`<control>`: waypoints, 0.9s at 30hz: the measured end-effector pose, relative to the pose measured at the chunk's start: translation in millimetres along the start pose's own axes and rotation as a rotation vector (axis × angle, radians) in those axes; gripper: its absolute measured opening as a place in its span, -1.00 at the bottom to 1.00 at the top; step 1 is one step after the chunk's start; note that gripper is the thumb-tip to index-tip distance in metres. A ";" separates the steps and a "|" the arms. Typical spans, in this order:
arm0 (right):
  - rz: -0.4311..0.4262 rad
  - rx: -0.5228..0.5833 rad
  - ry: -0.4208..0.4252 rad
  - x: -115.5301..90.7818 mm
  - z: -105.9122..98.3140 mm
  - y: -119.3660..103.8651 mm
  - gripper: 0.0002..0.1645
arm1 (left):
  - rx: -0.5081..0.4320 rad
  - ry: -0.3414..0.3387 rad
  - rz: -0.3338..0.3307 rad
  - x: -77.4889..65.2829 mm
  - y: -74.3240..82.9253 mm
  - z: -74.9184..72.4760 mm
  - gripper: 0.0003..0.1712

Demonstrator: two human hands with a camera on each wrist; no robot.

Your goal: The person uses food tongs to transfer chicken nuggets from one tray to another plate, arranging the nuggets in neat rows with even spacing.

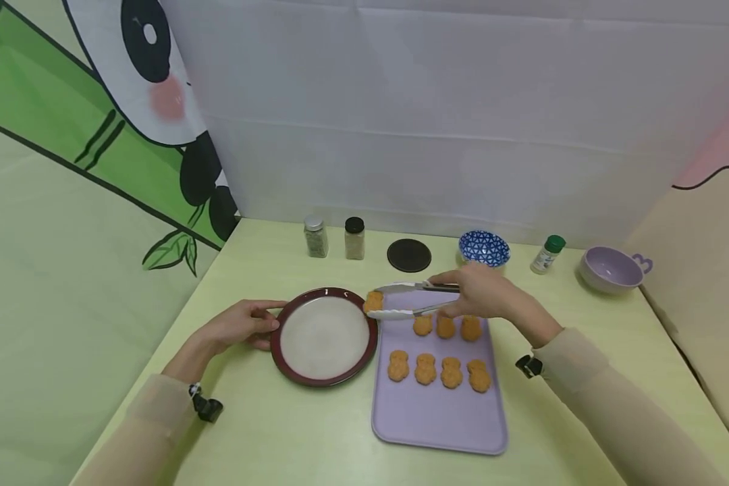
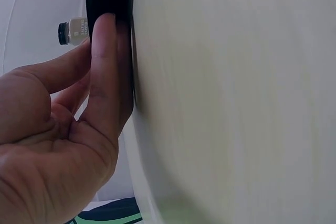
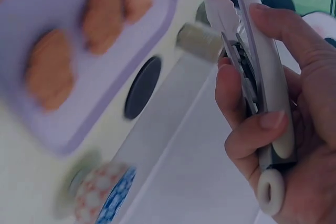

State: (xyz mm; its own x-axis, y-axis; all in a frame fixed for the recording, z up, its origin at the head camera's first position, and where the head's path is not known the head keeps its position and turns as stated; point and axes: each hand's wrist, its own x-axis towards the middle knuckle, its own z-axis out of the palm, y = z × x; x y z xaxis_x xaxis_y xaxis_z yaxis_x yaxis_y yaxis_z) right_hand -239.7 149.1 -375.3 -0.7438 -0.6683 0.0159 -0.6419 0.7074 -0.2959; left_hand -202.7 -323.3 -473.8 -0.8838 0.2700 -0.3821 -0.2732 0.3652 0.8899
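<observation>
My left hand (image 1: 243, 325) pinches the left rim of a round plate (image 1: 324, 337) with a dark red border; thumb and fingers meet at the edge in the left wrist view. My right hand (image 1: 476, 291) grips metal tongs (image 3: 273, 87) with pale handle grips. Between the white tong tips is a golden-brown nugget-like piece (image 1: 373, 302), seen over the plate's right rim. In the head view, the tongs reach left across the far part of a lilac tray (image 1: 437, 422). Several similar pieces (image 1: 425, 369) lie on that tray in two visible rows.
Along the back stand a silver-capped shaker (image 1: 316, 237), a black-capped jar (image 1: 354, 239), a flat black disc (image 1: 409, 255) and a blue-patterned bowl (image 1: 484, 248). Further right are a green-capped bottle (image 1: 547, 254) and a lilac cup (image 1: 611, 270). A white backdrop (image 1: 431, 135) rises behind the table.
</observation>
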 end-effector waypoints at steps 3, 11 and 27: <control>-0.045 -0.017 0.020 23.2 6.4 -21.0 -0.31 | 0.008 0.003 -0.002 2.2 1.9 -0.6 -0.40; -0.086 -0.069 0.008 73.4 33.1 -62.7 -0.29 | 0.027 0.003 -0.014 2.1 0.8 1.4 -0.39; -0.085 -0.074 -0.040 98.5 56.8 -76.7 -0.30 | 0.024 0.016 -0.014 0.7 0.4 3.1 -0.42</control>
State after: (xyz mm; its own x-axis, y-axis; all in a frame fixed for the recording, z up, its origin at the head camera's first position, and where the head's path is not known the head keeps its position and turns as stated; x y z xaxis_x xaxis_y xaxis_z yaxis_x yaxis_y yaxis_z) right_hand -253.1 16.0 -405.3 -0.6791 -0.7340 -0.0011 -0.7153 0.6621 -0.2234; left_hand -202.2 -320.2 -474.5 -0.8859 0.2503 -0.3906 -0.2769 0.3903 0.8781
